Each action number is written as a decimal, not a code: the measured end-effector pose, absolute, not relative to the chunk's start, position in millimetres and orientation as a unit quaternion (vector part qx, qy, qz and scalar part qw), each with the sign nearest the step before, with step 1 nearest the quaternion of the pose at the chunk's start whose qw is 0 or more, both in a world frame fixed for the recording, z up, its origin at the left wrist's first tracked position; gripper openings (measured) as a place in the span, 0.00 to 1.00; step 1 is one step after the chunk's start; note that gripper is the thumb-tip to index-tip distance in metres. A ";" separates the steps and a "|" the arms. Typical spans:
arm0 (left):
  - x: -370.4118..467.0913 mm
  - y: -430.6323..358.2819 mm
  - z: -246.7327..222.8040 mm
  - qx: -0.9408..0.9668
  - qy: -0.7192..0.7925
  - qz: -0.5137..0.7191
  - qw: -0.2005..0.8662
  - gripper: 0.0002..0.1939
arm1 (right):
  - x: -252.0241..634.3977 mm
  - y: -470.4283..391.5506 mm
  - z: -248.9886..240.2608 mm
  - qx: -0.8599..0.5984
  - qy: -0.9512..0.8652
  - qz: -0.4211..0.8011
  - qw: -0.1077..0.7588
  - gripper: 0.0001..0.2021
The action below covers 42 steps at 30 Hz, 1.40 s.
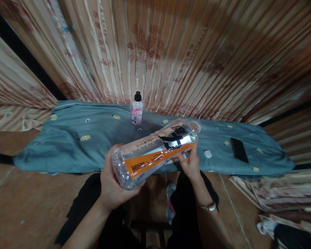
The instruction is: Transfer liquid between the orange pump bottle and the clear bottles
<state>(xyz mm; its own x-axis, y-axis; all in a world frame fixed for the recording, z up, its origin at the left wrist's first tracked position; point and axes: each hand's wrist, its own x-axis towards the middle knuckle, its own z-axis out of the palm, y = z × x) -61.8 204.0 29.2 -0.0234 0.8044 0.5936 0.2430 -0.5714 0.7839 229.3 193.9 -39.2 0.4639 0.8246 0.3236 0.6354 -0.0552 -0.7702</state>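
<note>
A large clear plastic bottle with an orange and silver label lies tilted between my hands, its neck pointing up to the right. My left hand is wrapped around the bottle's base. Nearer the neck, my right hand grips the bottle's lower side, with some fingers hidden behind it. The bottle is above the front part of a low table covered with a blue-green cloth. Beyond it stands a small clear bottle with a black cap and a pink label, upright on the cloth.
A black phone lies on the cloth at the right. Pleated, patterned curtains hang close behind the table and at both sides. My legs are at the front edge, above a brown floor. A shoe shows at lower right.
</note>
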 end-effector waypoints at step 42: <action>-61.5 204.4 30.3 0.666 0.389 0.592 0.232 0.45 | 230.5 193.6 -41.7 -0.719 -0.504 0.109 0.465 0.36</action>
